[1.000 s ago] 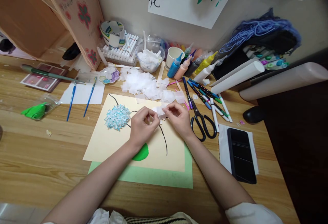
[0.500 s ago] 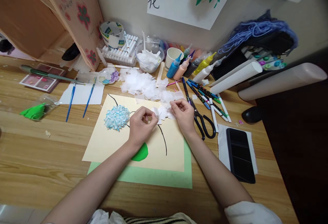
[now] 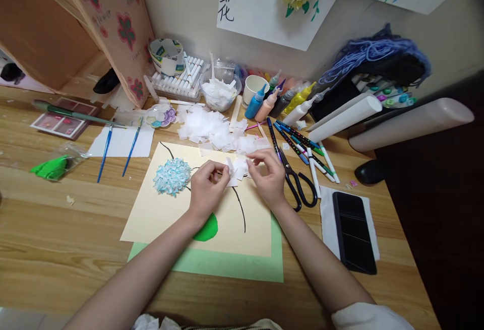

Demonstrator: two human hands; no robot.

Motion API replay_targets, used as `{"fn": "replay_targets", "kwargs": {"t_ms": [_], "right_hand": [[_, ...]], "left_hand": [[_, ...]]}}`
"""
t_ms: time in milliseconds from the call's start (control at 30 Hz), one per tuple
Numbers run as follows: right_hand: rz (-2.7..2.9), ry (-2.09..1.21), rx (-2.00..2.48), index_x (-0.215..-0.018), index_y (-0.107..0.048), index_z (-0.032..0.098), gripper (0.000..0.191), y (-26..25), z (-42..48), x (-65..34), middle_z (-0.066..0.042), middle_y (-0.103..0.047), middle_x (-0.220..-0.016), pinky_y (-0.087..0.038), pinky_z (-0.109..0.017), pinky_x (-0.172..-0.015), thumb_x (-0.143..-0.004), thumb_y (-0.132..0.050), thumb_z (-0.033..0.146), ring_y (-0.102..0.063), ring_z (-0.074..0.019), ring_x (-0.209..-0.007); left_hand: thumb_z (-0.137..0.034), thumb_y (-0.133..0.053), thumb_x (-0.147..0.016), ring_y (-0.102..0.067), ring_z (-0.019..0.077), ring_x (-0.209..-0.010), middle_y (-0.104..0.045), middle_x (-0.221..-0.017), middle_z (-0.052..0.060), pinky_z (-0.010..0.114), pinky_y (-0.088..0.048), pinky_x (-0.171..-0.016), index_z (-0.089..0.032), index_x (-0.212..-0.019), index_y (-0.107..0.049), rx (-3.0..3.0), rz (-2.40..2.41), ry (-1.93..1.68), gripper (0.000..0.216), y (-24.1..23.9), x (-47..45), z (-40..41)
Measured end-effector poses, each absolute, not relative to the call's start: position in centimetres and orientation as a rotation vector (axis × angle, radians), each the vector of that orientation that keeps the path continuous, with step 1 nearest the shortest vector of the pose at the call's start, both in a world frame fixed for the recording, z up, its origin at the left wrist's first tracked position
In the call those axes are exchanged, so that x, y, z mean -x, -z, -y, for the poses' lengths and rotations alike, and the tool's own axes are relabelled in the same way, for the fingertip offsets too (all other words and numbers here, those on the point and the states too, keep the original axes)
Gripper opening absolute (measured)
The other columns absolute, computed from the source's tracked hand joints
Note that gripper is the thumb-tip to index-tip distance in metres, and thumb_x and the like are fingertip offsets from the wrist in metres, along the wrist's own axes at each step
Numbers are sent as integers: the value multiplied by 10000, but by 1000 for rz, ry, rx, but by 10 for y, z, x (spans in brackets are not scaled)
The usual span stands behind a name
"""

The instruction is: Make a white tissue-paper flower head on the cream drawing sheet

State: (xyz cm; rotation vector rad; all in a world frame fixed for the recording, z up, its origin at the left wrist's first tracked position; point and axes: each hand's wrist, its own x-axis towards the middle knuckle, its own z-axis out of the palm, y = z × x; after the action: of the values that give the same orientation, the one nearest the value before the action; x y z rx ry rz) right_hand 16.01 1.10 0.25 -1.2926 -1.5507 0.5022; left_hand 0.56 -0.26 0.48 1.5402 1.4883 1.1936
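Left hand (image 3: 207, 184) up over the cream sheet (image 3: 162, 219), thumb and forefinger nipped together, and they look to have a slip of white paper (image 3: 231, 165) by its edge! Across a small gap sits the right hand (image 3: 268, 176), fingers curled, thumb and forefinger tips close to each other, though whether they grip anything I cannot tell. Loose white pieces (image 3: 240, 169) lie between the 2 hands. Left of the left hand, look at that ruffled blue-and-white flower (image 3: 172, 176) on the sheet; below the same hand, a bright green patch (image 3: 207, 228), partly hidden by the wrist. A black curved line (image 3: 241, 209) runs down between the forearms, and nearer the body a pale green sheet (image 3: 234, 264) peeks out from under the cream. Beyond the fingers, a whole heap of white squares (image 3: 202, 127)! Close by the right hand, on its outer side, black-handled scissors (image 3: 290, 171), with pens (image 3: 302, 143) strewn behind; well left of the left hand, 2 blue brushes (image 3: 132, 147)
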Motion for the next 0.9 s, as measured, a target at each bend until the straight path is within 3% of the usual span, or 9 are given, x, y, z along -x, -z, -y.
{"fn": "replay_targets", "kwargs": {"t_ms": [100, 367, 900], "right_hand": [[1742, -529, 1204, -846, -673, 213, 76, -8, -6, -155, -44, -615, -801, -494, -308, -662, -787, -631, 189, -581, -174, -786], [1757, -550, 1185, -911, -692, 228, 150, -3, -6, -152, -43, -634, -811, -497, -324, -697, -795, -618, 169, -588, -176, -794], [1702, -618, 1166, -871, -709, 229, 143, -3, -2, -149, -29, -628, -764, -492, -303, -644, -785, -624, 152, -584, -158, -734]], "left_hand": [[-258, -579, -808, -455, 87, -540, -539, -616, -19, 215, -364, -521, -177, -721, -628, -1540, -1457, -1185, 129, -4, -5, 2], [-258, -571, -823, -493, 90, -569, -633, -739, 15, 221, -400, -548, -181, -826, -666, -1571, -1391, -1192, 122, -2, -6, 2], [-250, -619, -774, -445, 75, -520, -579, -661, -17, 211, -380, -516, -179, -771, -639, -1523, -1478, -1209, 74, -4, -7, 3]]}}
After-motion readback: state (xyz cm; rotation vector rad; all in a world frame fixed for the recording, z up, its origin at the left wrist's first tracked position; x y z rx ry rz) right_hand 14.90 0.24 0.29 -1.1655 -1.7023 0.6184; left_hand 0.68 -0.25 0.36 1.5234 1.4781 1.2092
